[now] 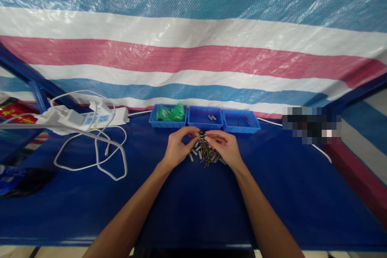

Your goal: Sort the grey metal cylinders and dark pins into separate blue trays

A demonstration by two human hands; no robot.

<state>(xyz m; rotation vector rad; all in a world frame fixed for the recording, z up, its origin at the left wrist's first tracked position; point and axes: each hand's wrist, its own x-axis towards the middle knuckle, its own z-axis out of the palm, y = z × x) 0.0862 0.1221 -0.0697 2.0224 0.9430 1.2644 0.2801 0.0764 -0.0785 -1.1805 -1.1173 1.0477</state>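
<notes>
Brass-coloured screw-like pins and grey metal cylinders lie mixed in one loose heap on the blue table, just in front of three small bins. Probably the heap sits there so both hands can reach it easily. The left hand and right hand meet over its far edge, thumbs and forefingers drawn close together at small dark parts; whether they clamp any of these I cannot tell. Working tip to tip would suit pieces this small.

The left bin holds a green plastic bag, the middle bin two grey cylinders, and the right bin a few small dark pieces; the separate bins likely keep kinds apart. Well to the left, a white power strip and its looped cable leave the hands room.
</notes>
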